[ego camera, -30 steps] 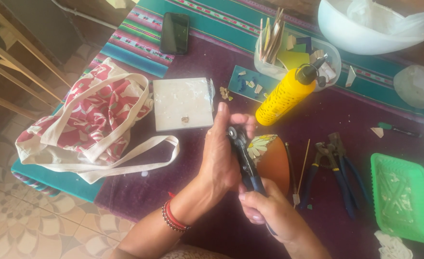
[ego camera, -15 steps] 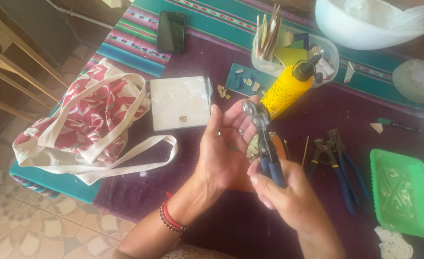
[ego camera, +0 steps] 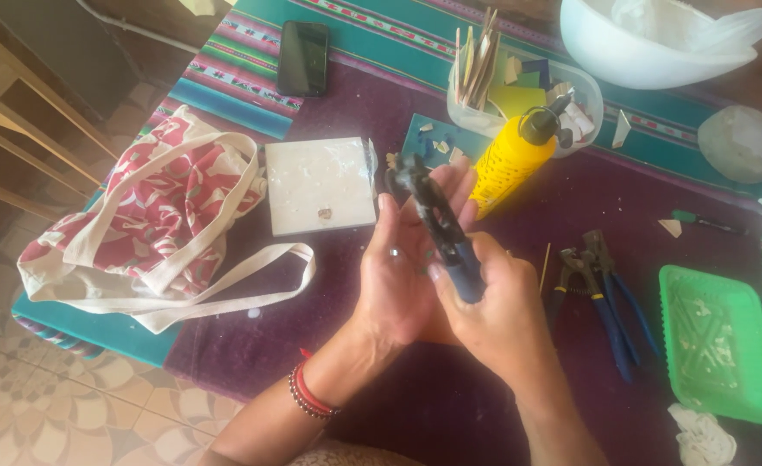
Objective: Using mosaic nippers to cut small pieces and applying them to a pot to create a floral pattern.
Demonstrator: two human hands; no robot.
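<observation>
- Gripping the blue handles of the tile nippers [ego camera: 440, 226], the right hand [ego camera: 493, 315] is curled tight, tool head pointing up and away.
- Left hand [ego camera: 403, 259] stands open behind the nippers, fingers spread, palm facing them.
- Both hover above the purple cloth [ego camera: 519, 198], near the white tile [ego camera: 321, 184] and yellow glue bottle [ego camera: 510, 160].

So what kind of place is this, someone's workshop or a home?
Probably a home craft table set up for mosaic or tile work. The right hand grips blue-handled nippers, a white tile lies on the woven cloth, and a tub of coloured pieces stands beside a yellow bottle.
</observation>
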